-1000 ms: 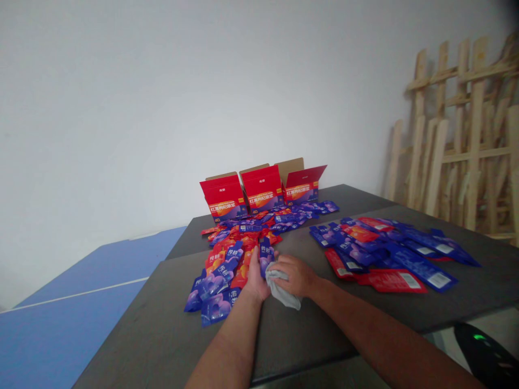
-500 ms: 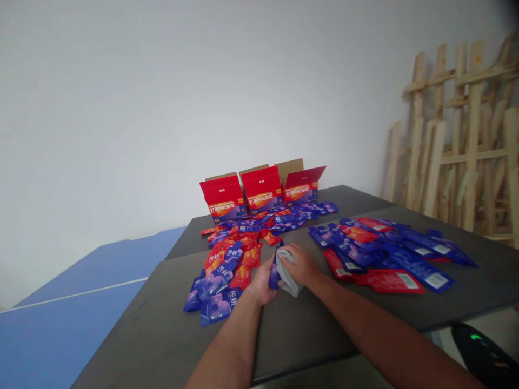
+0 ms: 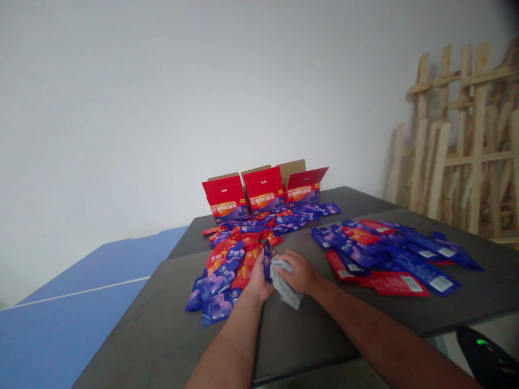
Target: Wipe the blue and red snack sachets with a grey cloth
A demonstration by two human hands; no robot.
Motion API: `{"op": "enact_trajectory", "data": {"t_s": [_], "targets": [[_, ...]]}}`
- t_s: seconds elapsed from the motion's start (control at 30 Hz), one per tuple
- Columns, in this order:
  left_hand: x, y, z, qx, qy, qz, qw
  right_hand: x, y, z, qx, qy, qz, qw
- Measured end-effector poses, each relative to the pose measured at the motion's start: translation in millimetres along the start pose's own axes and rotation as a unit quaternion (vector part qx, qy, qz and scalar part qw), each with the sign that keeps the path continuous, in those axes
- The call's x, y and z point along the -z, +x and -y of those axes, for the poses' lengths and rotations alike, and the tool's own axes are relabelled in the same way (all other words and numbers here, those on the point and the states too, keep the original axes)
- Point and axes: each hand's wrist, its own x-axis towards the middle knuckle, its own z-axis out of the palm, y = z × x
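Above a dark table (image 3: 162, 313), beside spread red and purple pouches (image 3: 227, 273), a left hand (image 3: 259, 278) closes around one purple pouch (image 3: 267, 262), while the right hand (image 3: 299, 272), fingers curled, clutches a gray cloth (image 3: 286, 287) alongside.

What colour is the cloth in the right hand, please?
The crumpled fabric cloth is light grey; head view.

The pouch (image 3: 267, 261) is nearly edge-on, its print too narrow to read, and most fingers of the left hand (image 3: 258, 278) are hidden behind it! The right hand (image 3: 302, 274) has its fingertips lost in the cloth (image 3: 286, 289). Both forearms (image 3: 231, 346) run off the bottom, the black device (image 3: 482, 359) is cut off at the corner, and those barcodes (image 3: 441, 283) are just blur.
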Motion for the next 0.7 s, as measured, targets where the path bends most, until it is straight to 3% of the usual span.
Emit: {"op": "enact_trajectory", "data": {"t_s": [0.1, 0.17, 0.43, 0.6, 0.7], "targets": [[-3.4, -1, 5, 0.018, 0.036, 0.014, 0.999, -8, -4, 10, 0.049, 0.000, 0.046, 0.998], [-5.3, -3, 8, 0.042, 0.064, 0.043, 0.996, -11, -4, 9, 0.043, -0.002, 0.038, 0.998], [-9.9, -12, 14, 0.055, 0.165, 0.032, 0.984, 1, 6, -16, -0.107, -0.027, -0.099, 0.989], [-9.9, -18, 5, 0.149, 0.115, 0.120, 0.975, 7, 10, -36, -0.192, -0.049, -0.148, 0.969], [-9.5, -16, -1, 0.120, 0.066, 0.113, 0.984, 11, 11, -44, -0.232, -0.059, -0.158, 0.958]]}}
